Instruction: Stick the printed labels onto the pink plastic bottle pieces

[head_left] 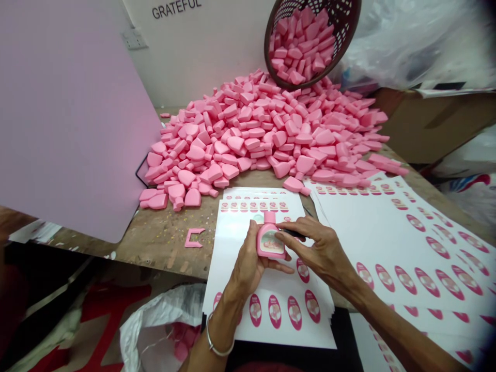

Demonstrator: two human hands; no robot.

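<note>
My left hand (248, 263) grips a small pink bottle (270, 238) from below, its labelled face turned up. My right hand (318, 248) rests its fingers on the bottle's right side and also pinches a thin dark tool (298, 235). Both hands hover over a white sticker sheet (240, 227) that carries rows of pink oval labels. A silver bangle sits on my left wrist.
A big heap of pink bottles (267, 134) covers the back of the wooden table, under a tipped brown basket (349, 20) with more. More sticker sheets (406, 232) lie to the right. A pink board (70, 113) stands left; a white bag (163, 325) sits below.
</note>
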